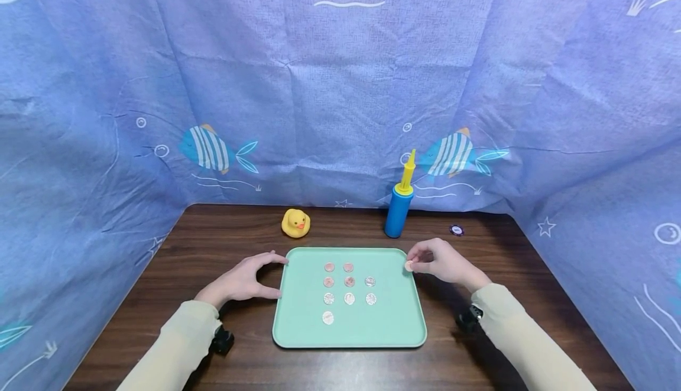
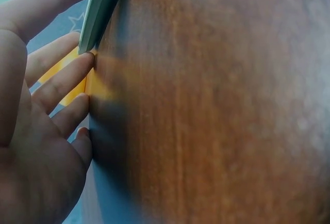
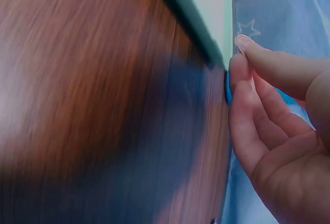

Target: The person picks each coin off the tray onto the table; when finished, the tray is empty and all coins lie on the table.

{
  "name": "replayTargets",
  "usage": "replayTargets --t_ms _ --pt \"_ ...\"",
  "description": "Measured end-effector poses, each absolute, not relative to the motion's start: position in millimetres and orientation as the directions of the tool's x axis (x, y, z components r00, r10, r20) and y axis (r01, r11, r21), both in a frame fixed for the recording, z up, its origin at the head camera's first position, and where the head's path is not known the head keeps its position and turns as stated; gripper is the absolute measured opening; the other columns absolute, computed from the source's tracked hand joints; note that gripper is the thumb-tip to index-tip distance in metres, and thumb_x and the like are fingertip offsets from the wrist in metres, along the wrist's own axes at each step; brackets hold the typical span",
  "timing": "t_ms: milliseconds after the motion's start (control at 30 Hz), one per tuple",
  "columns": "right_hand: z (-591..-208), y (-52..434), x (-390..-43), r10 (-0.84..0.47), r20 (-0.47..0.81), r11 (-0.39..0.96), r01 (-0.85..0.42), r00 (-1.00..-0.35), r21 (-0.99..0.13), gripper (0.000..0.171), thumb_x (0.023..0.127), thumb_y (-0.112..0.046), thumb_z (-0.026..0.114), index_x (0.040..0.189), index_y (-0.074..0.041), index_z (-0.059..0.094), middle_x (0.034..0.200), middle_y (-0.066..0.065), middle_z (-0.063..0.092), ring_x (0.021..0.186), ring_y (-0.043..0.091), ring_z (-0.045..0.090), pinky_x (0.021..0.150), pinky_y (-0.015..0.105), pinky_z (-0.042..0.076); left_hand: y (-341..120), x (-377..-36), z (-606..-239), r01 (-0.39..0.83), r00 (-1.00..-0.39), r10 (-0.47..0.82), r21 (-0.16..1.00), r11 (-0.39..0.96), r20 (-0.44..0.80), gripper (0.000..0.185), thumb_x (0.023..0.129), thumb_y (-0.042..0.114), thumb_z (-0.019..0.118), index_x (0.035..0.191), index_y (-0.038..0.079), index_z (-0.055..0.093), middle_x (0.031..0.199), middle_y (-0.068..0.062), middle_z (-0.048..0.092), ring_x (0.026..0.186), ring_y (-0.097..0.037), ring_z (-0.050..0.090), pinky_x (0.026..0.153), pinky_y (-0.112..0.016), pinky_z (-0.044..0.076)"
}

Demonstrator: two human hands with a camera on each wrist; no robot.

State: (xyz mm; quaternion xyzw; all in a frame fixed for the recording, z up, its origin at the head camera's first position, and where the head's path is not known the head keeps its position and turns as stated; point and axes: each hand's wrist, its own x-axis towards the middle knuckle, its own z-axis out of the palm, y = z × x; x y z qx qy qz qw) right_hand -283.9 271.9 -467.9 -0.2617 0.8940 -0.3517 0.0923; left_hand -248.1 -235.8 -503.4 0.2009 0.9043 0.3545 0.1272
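At centre frame, the right hand pinches what looks like a small round pale coin at the mint-green plastic tray's right rim, with the left hand open at its left edge.

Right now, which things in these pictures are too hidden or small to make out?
- Coins on the green tray, head view: too small to read.
- Coin pinched by the right hand: mostly covered by fingertips.
- Small dark disc near the blue pump: too small to identify.
- Both wrist views: blurred table, hardly any tray.
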Motion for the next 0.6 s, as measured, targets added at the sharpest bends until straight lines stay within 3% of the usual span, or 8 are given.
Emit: replayTargets --t_ms 300,600 --pt "-481 301 -287 -0.474 0.043 0.625 -0.371 -0.879 -0.687 0.007 0.095 -0.018 0.081 0.096 -0.012 0.077 0.085 -0.001 0.071 0.075 0.011 0.064 0.067 0.026 0.054 -236 -248 -502 0.27 -0.886 0.454 0.689 0.672 -0.095 0.071 0.083 0.049 0.089 0.145 0.025 0.062 0.162 -0.013 0.045 0.156 -0.04 0.029 0.121 -0.066 0.03" --pt "-494 300 -288 -0.441 0.057 0.656 -0.365 -0.896 -0.661 0.007 0.092 -0.013 0.083 0.091 -0.009 0.077 0.08 -0.002 0.07 0.07 0.008 0.062 0.064 0.024 0.051 -236 -249 -503 0.27 -0.885 0.457 0.701 0.66 -0.089 0.072 0.082 0.049 0.089 0.145 0.024 0.062 0.161 -0.012 0.047 0.156 -0.041 0.029 0.121 -0.066 0.029"
